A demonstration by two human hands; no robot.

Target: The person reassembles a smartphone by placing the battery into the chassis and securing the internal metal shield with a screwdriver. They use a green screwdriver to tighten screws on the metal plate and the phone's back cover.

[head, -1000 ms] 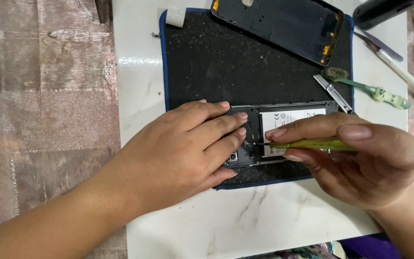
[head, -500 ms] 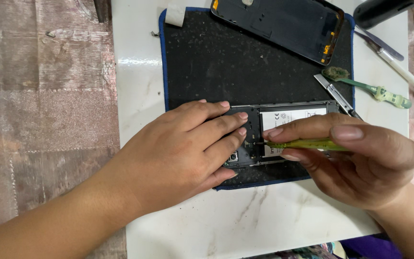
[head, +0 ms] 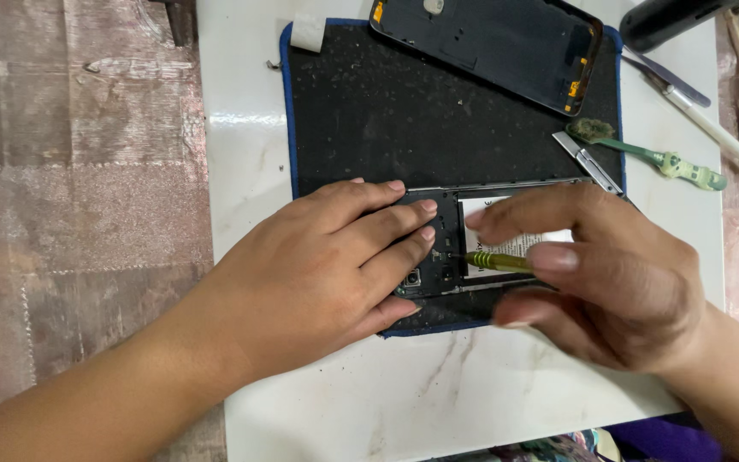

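Nearest, the left hand (head: 327,265) lies flat with fingers together, pressing the opened phone (head: 442,248) onto the black mat (head: 387,120), as it did a second ago. The right hand (head: 609,274), just right of the phone, has loosened: its fingers now spread while thumb and forefinger pinch a green screwdriver (head: 498,260), tip on the phone's frame. Beyond the phone lie the back cover (head: 489,43) and a toothbrush (head: 652,154).

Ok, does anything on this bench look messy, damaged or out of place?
The black work mat is dusted with pale specks, and the green toothbrush has grimy, matted bristles. The opened phone lies flat under both hands; no damage visible.
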